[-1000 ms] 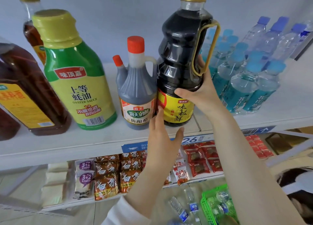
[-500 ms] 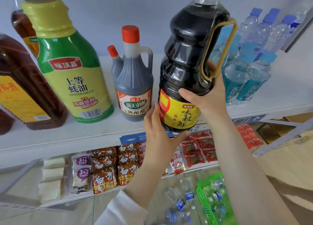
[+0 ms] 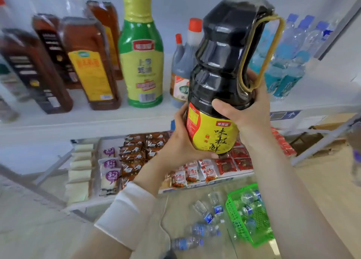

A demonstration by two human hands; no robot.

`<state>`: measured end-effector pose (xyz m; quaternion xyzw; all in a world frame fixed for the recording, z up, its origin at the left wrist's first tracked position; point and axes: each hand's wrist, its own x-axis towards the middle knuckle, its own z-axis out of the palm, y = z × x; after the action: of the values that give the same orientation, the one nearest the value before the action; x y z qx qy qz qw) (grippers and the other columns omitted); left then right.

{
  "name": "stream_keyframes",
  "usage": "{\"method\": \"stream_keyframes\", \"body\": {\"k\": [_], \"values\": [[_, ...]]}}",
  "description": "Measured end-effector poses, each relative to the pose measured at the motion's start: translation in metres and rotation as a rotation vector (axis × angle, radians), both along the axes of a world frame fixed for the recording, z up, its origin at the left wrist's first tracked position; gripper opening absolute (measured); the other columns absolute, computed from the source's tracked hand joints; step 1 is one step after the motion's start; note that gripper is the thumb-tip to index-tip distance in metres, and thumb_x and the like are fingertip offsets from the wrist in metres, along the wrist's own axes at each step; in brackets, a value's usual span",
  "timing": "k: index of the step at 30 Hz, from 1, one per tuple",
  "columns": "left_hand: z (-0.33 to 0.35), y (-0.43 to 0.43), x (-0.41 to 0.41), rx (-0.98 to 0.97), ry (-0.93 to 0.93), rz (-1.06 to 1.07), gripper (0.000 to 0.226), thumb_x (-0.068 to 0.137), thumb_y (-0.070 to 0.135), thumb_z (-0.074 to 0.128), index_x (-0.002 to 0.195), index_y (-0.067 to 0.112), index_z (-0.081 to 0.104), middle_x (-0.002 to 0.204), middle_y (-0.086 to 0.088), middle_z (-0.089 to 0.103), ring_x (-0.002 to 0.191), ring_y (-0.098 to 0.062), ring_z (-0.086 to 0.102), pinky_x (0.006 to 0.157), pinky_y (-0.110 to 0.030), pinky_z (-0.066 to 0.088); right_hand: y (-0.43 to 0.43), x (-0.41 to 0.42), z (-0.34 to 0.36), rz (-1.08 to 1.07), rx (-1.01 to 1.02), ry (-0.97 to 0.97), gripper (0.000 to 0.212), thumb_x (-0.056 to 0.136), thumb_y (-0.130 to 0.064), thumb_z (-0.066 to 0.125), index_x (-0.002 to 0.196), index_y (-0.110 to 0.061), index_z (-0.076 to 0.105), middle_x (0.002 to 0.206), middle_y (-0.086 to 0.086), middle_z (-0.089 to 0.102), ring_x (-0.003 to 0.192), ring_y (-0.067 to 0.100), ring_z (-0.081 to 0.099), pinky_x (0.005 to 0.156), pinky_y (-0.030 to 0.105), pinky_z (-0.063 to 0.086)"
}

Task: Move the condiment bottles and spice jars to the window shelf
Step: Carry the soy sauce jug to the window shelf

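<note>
A big dark soy sauce bottle [image 3: 224, 67] with a yellow label and a gold side handle is lifted off the white shelf [image 3: 97, 120], tilted slightly. My right hand [image 3: 248, 110] grips its waist below the handle. My left hand [image 3: 181, 141] cups its base and lower left side. On the shelf behind stand a grey vinegar bottle [image 3: 181, 67] with red caps, a green oyster sauce bottle [image 3: 141, 63] and several brown bottles [image 3: 91, 63] at left.
Blue-capped water bottles [image 3: 287, 59] are packed on the shelf at right. A lower shelf holds snack packets [image 3: 136, 155]. On the floor lie loose water bottles [image 3: 205, 229] and a green basket [image 3: 248, 213] of them. A cardboard box [image 3: 332, 122] sits at far right.
The soy sauce bottle has come up off the shelf and toward me. My left hand moved from beside its label to under its base. The view has pulled back, showing more bottles at left.
</note>
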<state>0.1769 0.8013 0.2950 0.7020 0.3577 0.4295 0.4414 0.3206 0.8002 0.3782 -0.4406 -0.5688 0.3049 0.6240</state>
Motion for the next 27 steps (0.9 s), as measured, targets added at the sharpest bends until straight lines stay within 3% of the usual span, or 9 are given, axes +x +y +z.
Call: {"method": "stream_keyframes", "body": {"k": [2,4,7,9,12,18,21,27], "values": [[-0.001,-0.019,-0.031,-0.013,-0.026,-0.018,0.126,0.05,0.037,0.087,0.136,0.025,-0.003,0.139,0.0,0.028,0.131,-0.01,0.038,0.104,-0.027,0.04,-0.02,-0.029,0.001,0.013,-0.02,0.039,0.071,0.042,-0.035,0.081,0.106,-0.031,0.048,0.107,-0.011,0.061,0.101,0.006,0.063,0.093,0.035,0.05],[-0.003,-0.04,-0.063,-0.031,-0.047,0.003,0.124,0.05,0.032,0.089,0.135,0.026,0.0,0.134,0.008,0.03,0.129,-0.011,0.041,0.102,-0.026,0.042,-0.039,-0.058,-0.001,0.049,-0.056,0.074,0.074,0.041,-0.036,0.082,0.106,-0.028,0.048,0.108,-0.006,0.063,0.102,0.011,0.063,0.094,0.04,0.05],[-0.01,-0.08,-0.108,-0.05,-0.08,0.105,0.116,0.049,0.04,0.086,0.133,0.035,0.005,0.134,0.005,0.034,0.127,-0.013,0.044,0.101,-0.032,0.045,-0.063,-0.105,-0.006,0.144,-0.124,0.124,0.083,0.035,-0.038,0.087,0.108,-0.025,0.05,0.109,-0.002,0.065,0.102,0.014,0.065,0.09,0.038,0.052],[-0.014,-0.108,-0.136,-0.058,-0.086,0.203,0.115,0.048,0.038,0.086,0.131,0.039,0.007,0.135,0.0,0.036,0.125,-0.009,0.045,0.1,-0.029,0.045,-0.077,-0.137,-0.008,0.229,-0.17,0.136,0.082,0.038,-0.034,0.084,0.112,-0.021,0.051,0.109,0.0,0.066,0.101,0.015,0.066,0.087,0.037,0.053],[-0.015,-0.151,-0.177,-0.061,-0.114,0.368,0.113,0.045,0.043,0.086,0.131,0.039,0.013,0.132,0.006,0.039,0.122,-0.003,0.046,0.095,-0.02,0.045,-0.096,-0.184,-0.008,0.372,-0.233,0.147,0.082,0.039,-0.034,0.08,0.114,-0.018,0.051,0.106,-0.001,0.068,0.096,0.013,0.067,0.082,0.032,0.055],[-0.007,-0.231,-0.252,-0.018,-0.12,0.574,0.123,0.05,0.053,0.083,0.143,0.03,0.005,0.146,-0.002,0.027,0.133,-0.014,0.038,0.105,-0.039,0.04,-0.13,-0.274,-0.007,0.669,-0.32,0.191,0.074,0.043,-0.032,0.08,0.111,-0.016,0.055,0.101,0.0,0.069,0.094,0.018,0.068,0.077,0.034,0.055],[-0.003,-0.27,-0.285,-0.033,-0.145,0.625,0.13,0.055,0.049,0.081,0.147,0.015,-0.004,0.147,0.003,0.024,0.134,-0.01,0.036,0.105,-0.03,0.039,-0.154,-0.313,-0.004,0.788,-0.364,0.218,0.083,0.048,-0.03,0.08,0.123,-0.008,0.05,0.105,0.003,0.068,0.094,0.021,0.068,0.076,0.034,0.056],[0.011,-0.364,-0.358,-0.017,-0.223,0.877,0.123,0.057,0.042,0.082,0.148,0.017,0.002,0.141,0.011,0.032,0.127,-0.006,0.044,0.095,-0.022,0.045,-0.223,-0.419,0.008,1.083,-0.445,0.24,0.082,0.052,-0.03,0.078,0.125,-0.005,0.049,0.111,0.013,0.066,0.09,0.024,0.069,0.071,0.035,0.055]]}}
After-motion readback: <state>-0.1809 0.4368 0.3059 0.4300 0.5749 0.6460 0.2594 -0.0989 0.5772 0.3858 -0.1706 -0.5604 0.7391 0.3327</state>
